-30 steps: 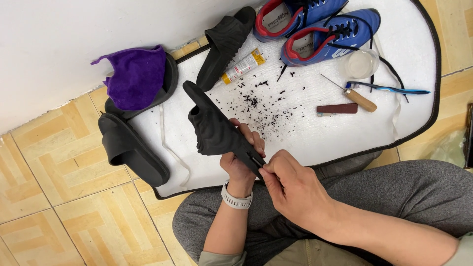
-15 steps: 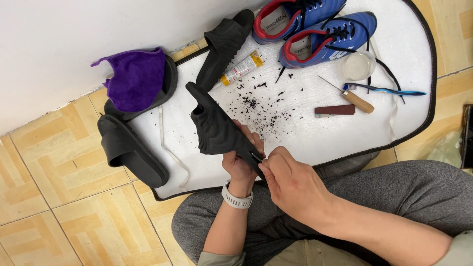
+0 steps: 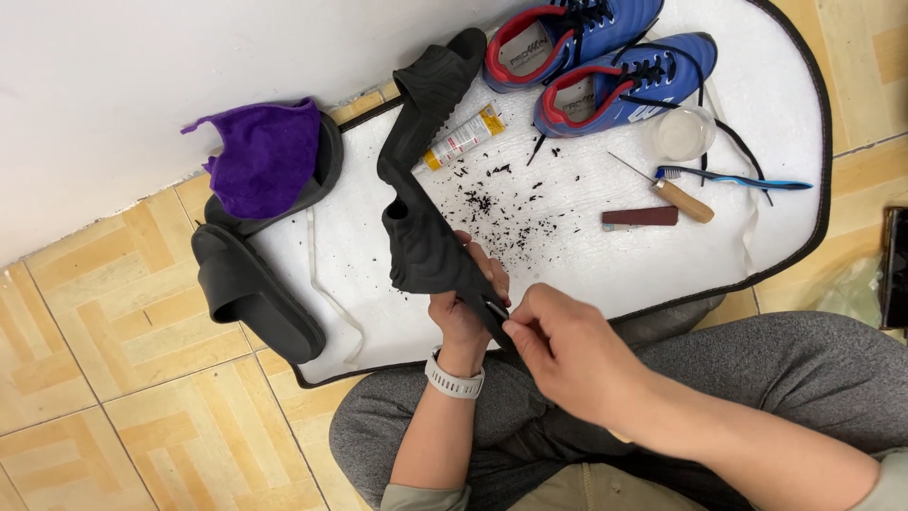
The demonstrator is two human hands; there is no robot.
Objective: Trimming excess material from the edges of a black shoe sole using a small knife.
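The left hand point(image 3: 465, 305) is wrapped around the heel end of a black slide sandal point(image 3: 427, 241), fingers closed firmly on it, holding it tilted above the white mat point(image 3: 378, 284) with its toe pointing away towards the wall. The right hand point(image 3: 567, 350) pinches its fingertips together at the sandal's lower edge, just beside the left hand; whether a small tool sits in that pinch cannot be told.

From the head camera, black crumbs point(image 3: 501, 203) are scattered over the mat beyond the sandal. Farther off lie a glue tube point(image 3: 463, 138), a wooden-handled awl point(image 3: 667, 189), a brown sanding block point(image 3: 640, 217), a toothbrush point(image 3: 733, 177), a small clear cup point(image 3: 683, 132) and two blue sports shoes point(image 3: 615, 57). To the left, a second black sandal point(image 3: 255, 293) rests on the tiled floor point(image 3: 95, 378), near a purple cloth point(image 3: 265, 156).
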